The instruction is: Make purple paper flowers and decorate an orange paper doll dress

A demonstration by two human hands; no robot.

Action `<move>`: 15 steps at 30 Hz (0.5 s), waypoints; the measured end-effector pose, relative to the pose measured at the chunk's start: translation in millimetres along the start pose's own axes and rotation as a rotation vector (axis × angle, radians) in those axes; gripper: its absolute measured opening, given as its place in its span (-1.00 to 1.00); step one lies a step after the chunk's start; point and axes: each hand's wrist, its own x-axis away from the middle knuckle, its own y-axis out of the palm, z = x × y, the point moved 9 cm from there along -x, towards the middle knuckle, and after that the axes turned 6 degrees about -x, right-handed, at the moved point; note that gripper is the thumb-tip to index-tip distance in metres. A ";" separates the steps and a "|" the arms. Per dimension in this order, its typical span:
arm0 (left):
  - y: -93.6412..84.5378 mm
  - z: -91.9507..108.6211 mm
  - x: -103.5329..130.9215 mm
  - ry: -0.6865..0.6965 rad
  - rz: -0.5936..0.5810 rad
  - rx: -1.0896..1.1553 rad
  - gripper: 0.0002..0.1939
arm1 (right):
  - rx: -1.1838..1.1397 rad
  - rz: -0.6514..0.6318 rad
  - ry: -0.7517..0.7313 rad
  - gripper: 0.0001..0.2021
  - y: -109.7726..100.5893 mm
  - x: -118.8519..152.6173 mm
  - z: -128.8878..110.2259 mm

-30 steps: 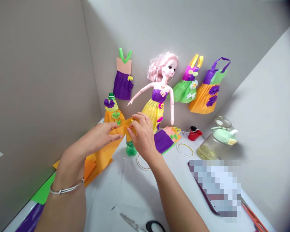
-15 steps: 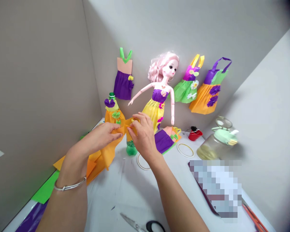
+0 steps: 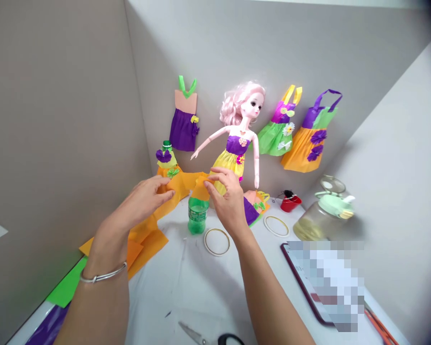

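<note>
A strip of thin orange fabric (image 3: 184, 181) stretches between my two hands above the table. My left hand (image 3: 147, 197) pinches its left part between thumb and fingers. At the other end, my right hand (image 3: 229, 199) grips the fabric with thumb and fingertips, by the upper part of a green plastic bottle (image 3: 197, 216). Orange fabric covers the bottle's top; whether it is fixed there I cannot tell. Behind my left hand stands another green bottle (image 3: 167, 144), dressed in yellow and orange with a purple bow.
A pink-haired doll (image 3: 241, 143) stands at the back, small dresses (image 3: 184, 129) hanging behind it. Tape rolls (image 3: 206, 244), scissors (image 3: 194, 334), a phone (image 3: 305, 287), a water jug (image 3: 314, 220) and a red bucket (image 3: 290, 203) occupy the table. Orange sheets (image 3: 149, 251) lie left.
My hands have moved apart, the right one shifting rightward. The orange fabric is now drawn out between them, and its hanging part has swung up, showing more of the bottle and a tape roll.
</note>
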 end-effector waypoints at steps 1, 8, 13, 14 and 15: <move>-0.3 -0.2 0.2 -0.021 0.006 0.028 -0.79 | -0.011 0.008 0.008 -0.95 -1.8 -0.5 0.9; -23.2 17.4 2.8 0.060 0.311 0.019 -0.82 | -0.118 0.051 0.042 -0.93 -12.0 -2.4 0.5; -34.1 23.7 12.3 0.071 0.316 0.157 -0.82 | -0.386 0.114 0.098 -0.94 -25.2 -4.4 -4.0; -31.2 23.4 14.0 0.065 0.241 0.231 -0.80 | -0.465 0.108 0.124 -0.93 -25.9 -4.8 -4.1; -26.7 23.8 16.2 0.063 0.150 0.306 -0.77 | -0.543 0.097 0.152 -0.92 -26.0 -5.0 -4.3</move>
